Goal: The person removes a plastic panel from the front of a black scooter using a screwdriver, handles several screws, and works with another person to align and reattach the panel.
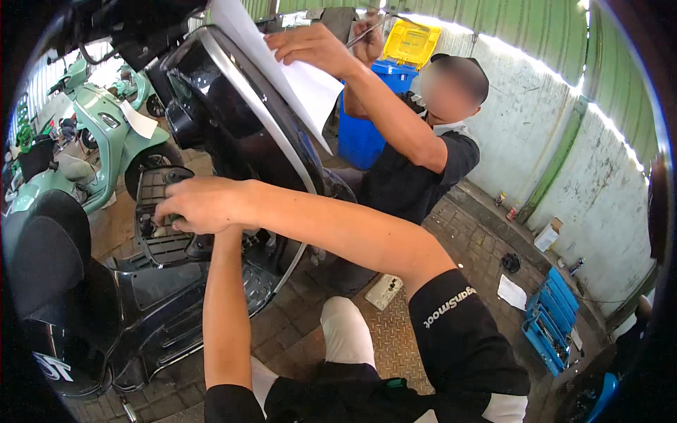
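Observation:
A black ribbed plastic panel [166, 247] stands off the inner side of the black scooter's front shield [226, 151]. Over the panel's edge lies my right hand [203, 204], palm down, its fingers bent round the edge. My left forearm rises from below, and its wrist passes behind my right wrist. Only a little of my left hand [229, 229] shows there; its fingers are hidden. Below the panel are the scooter's floorboard [190, 299] and black seat [53, 254].
Across the front shield a co-worker [423, 148] rests one hand on a white sheet [296, 84] and raises a thin metal tool [367, 32] in the other. Mint-green scooters [106, 134] stand at left. An open blue toolbox [553, 317] lies at right, blue and yellow bins [360, 130] behind.

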`<act>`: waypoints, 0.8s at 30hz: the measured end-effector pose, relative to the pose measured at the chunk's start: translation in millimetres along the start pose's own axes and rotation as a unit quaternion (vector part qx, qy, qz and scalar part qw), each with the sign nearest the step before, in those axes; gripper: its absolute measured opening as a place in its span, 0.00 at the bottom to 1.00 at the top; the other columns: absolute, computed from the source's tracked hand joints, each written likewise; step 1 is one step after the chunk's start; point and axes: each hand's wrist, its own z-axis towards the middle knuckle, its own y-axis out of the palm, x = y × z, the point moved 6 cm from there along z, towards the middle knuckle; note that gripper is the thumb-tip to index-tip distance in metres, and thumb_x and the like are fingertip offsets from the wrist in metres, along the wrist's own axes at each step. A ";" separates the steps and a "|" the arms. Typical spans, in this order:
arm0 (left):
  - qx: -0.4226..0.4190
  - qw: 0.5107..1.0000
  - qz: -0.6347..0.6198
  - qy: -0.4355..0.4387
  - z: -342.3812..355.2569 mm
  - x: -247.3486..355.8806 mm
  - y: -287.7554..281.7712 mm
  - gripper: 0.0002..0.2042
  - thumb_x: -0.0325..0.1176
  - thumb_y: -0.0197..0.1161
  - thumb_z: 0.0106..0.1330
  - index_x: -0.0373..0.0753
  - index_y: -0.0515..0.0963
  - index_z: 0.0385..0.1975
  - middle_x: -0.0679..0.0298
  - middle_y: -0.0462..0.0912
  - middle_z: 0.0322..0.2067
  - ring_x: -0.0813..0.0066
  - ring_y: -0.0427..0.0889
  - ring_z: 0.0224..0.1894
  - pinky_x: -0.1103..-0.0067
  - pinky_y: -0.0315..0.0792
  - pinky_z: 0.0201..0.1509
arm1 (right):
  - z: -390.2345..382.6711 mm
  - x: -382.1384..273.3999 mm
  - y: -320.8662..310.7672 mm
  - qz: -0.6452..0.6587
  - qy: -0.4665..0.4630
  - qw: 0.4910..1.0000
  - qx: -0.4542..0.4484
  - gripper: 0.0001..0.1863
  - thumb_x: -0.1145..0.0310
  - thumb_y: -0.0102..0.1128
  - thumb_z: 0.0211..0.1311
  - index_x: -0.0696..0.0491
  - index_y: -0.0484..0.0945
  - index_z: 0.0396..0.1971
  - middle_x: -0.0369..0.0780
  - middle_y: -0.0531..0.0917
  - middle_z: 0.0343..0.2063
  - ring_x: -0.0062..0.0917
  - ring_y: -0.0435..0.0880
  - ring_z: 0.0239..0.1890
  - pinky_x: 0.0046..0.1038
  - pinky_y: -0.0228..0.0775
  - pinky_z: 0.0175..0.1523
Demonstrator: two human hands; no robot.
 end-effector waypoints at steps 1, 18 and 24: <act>-0.006 1.000 0.002 0.009 -1.1 6.4 8.4 0.26 0.46 0.49 0.61 0.44 0.59 0.57 0.63 0.62 0.58 0.69 0.59 0.60 0.71 0.51 0.63 | -2.5 5.2 2.0 0.028 0.005 1.000 0.001 0.13 0.64 0.55 0.52 0.46 0.76 0.39 0.44 0.75 0.36 0.39 0.74 0.41 0.36 0.67 0.46; -0.028 0.993 0.015 0.116 -28.0 58.2 74.4 0.23 0.46 0.51 0.59 0.42 0.63 0.53 0.60 0.68 0.52 0.66 0.61 0.57 0.69 0.50 0.62 | -15.6 15.0 22.8 0.066 0.045 0.996 -0.044 0.13 0.62 0.51 0.54 0.49 0.77 0.38 0.46 0.79 0.35 0.38 0.77 0.39 0.36 0.68 0.44; -0.013 0.997 -0.037 0.071 -23.3 54.4 39.8 0.22 0.45 0.52 0.58 0.41 0.64 0.50 0.59 0.69 0.50 0.64 0.62 0.55 0.69 0.52 0.60 | -16.6 -1.6 23.7 0.019 0.004 0.998 -0.059 0.11 0.62 0.55 0.50 0.49 0.77 0.34 0.48 0.74 0.38 0.42 0.74 0.42 0.37 0.67 0.44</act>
